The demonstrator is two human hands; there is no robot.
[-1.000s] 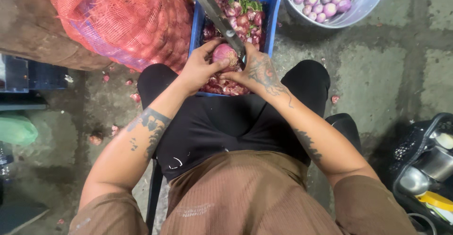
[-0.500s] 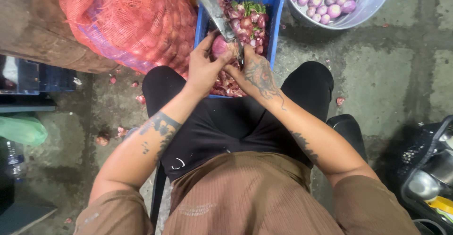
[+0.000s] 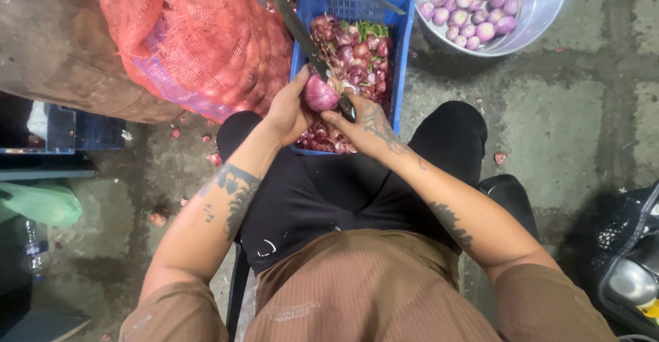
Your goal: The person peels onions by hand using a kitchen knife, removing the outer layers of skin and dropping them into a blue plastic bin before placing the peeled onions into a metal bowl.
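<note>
Head camera looks steeply down, close above the lap.

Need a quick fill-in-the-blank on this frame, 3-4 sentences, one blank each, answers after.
1. The left hand holds a red ____ against a long knife blade.
2. Under both hands sits a ____ plastic crate filled with peels and trimmings.
3. The peeled onions lie in a round ____ basin at the upper right.
4. A large ____ mesh sack of onions lies to the left of the crate.

Missing words: onion; blue; metal; orange
</note>
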